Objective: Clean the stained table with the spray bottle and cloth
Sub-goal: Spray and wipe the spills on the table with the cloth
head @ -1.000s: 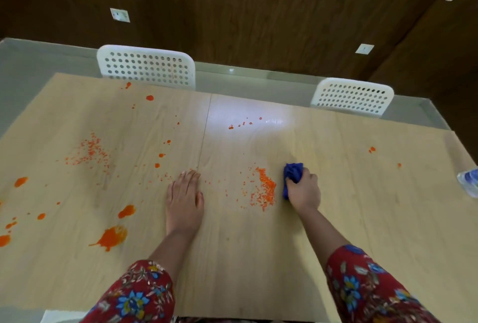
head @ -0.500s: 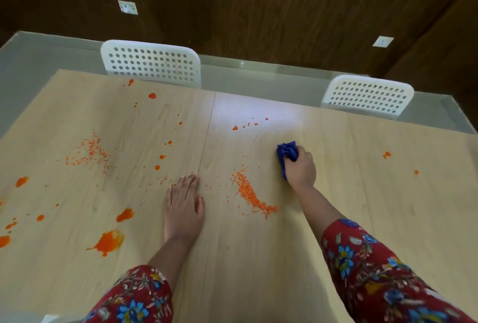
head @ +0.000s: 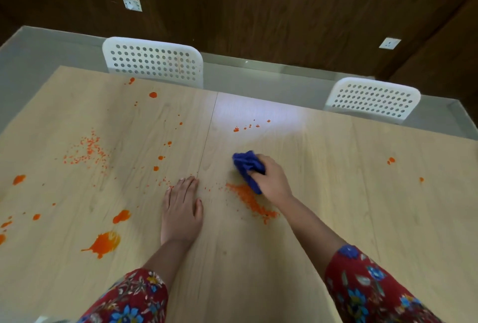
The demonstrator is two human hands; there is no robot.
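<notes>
A light wooden table [head: 336, 206] carries orange stains. My right hand [head: 271, 180] grips a bunched blue cloth [head: 247, 167] and presses it on the table just above a swept line of orange crumbs [head: 248, 200]. My left hand [head: 182, 209] lies flat on the table, fingers straight, left of the crumbs. A large orange splat [head: 104, 243] and smaller blots [head: 121, 216] mark the near left. Fine orange specks [head: 88, 152] spread farther left. A few drops [head: 248, 126] sit beyond the cloth. No spray bottle is in view.
Two white perforated chairs [head: 155, 61] [head: 372, 99] stand at the table's far edge. Two small orange spots [head: 391, 160] lie on the right half of the table. A dark wooden wall with white sockets [head: 132, 4] rises behind.
My right hand carried the cloth away from me and leftward, then down against the crumbs, which now lie in a diagonal line. The left hand stayed flat. The view shifted left.
</notes>
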